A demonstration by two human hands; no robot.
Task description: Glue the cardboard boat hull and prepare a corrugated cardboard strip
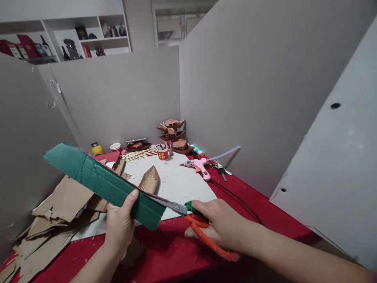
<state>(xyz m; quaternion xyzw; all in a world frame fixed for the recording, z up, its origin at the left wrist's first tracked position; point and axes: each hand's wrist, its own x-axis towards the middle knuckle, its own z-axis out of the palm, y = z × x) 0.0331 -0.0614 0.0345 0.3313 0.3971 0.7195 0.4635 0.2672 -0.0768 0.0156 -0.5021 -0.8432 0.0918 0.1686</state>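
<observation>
A long strip of green cardboard is held up in front of me, tilted down to the right. My left hand grips its lower edge, thumb on the green face and fingers behind. My right hand is wrapped round a pair of scissors with one green and one orange handle. The blades lie along the strip's upper edge near its right end; one blade is partly hidden behind it. Beyond the strip, a small cardboard boat hull rests on the white board.
Torn brown cardboard is piled at left. A pink glue gun, its black cord and a key lie at right. Finished-looking boats, sticks, a red paper cup and a yellow jar stand by the grey partitions.
</observation>
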